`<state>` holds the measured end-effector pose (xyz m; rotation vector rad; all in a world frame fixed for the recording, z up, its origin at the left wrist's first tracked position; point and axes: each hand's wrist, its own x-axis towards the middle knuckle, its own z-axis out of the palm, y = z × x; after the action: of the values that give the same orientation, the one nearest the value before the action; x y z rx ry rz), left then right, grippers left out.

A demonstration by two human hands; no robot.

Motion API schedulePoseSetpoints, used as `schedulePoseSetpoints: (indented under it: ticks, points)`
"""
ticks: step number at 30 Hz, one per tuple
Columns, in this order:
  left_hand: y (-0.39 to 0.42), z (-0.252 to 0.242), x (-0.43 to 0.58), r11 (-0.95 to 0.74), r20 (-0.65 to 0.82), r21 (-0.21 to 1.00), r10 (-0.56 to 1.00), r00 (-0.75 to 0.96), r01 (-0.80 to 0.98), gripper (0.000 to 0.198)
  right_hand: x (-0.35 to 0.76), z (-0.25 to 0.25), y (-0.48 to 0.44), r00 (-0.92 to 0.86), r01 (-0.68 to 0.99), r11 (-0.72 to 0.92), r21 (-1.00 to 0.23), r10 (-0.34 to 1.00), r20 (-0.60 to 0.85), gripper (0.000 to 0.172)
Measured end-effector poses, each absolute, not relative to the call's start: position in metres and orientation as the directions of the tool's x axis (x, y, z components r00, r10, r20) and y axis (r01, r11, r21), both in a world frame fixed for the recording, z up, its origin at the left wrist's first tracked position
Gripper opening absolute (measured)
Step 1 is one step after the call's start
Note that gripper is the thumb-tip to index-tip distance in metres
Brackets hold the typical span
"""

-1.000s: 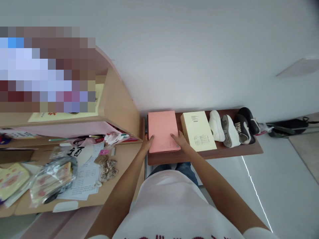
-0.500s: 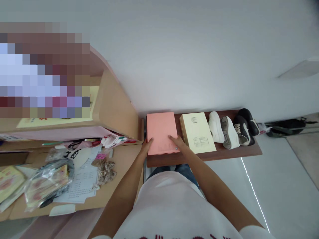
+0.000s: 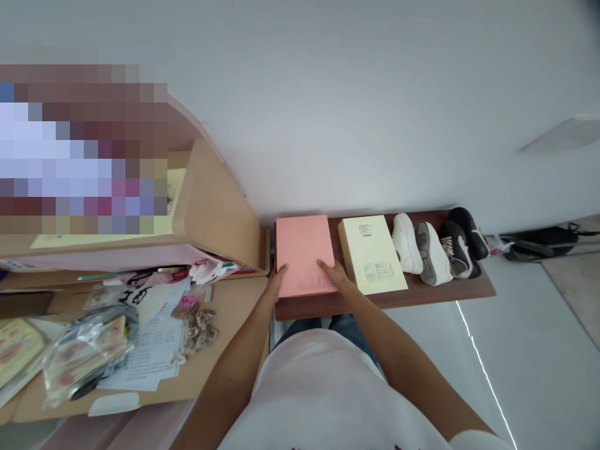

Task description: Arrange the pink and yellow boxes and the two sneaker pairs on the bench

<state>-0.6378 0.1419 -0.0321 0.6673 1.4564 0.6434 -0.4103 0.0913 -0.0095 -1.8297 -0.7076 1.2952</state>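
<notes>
A pink box (image 3: pixel 302 250) lies flat at the left end of a low dark wooden shelf (image 3: pixel 422 290) by the white wall. My left hand (image 3: pixel 275 280) grips its near left corner, fingers curled on the edge. My right hand (image 3: pixel 336 275) holds its near right corner, fingers lying on the lid. A pale yellow box (image 3: pixel 371 253) with printed labels lies just right of the pink one, with a narrow gap between them.
White sneakers (image 3: pixel 419 249) and dark sneakers (image 3: pixel 462 244) line the shelf's right end. A light wooden desk (image 3: pixel 225 337) on the left carries papers, plastic bags and a bunch of small trinkets, under a raised shelf. A black bag (image 3: pixel 544 240) lies on the grey floor.
The view has shifted slightly. Both hands stay on the pink box's near corners, and the box remains in about the same place on the shelf.
</notes>
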Motion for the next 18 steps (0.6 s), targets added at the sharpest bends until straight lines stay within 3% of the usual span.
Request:
schedulePoseSetpoints:
  ticks: [6, 11, 14, 18]
  points:
    - [0.145, -0.01, -0.638, 0.685, -0.663, 0.718, 0.727, 0.177, -0.123, 0.074, -0.403, 0.01, 0.084, 0.294, -0.086, -0.533, -0.842, 0.794, -0.532, 0.076]
    - [0.142, -0.001, -0.647, 0.57, -0.571, 0.821, 0.821, -0.014, -0.031, 0.067, -0.396, 0.019, 0.081, 0.219, -0.153, -0.537, -0.829, 0.8, -0.559, 0.072]
    - [0.138, 0.008, -0.651, 0.574, -0.563, 0.812, 0.818, 0.118, -0.108, 0.066, -0.397, 0.018, 0.078, 0.188, -0.193, -0.521, -0.831, 0.812, -0.553, 0.07]
    - [0.132, 0.025, -0.657, 0.669, -0.621, 0.708, 0.742, 0.254, -0.224, 0.065, -0.401, 0.014, 0.075, 0.184, -0.2, -0.486, -0.851, 0.835, -0.519, 0.07]
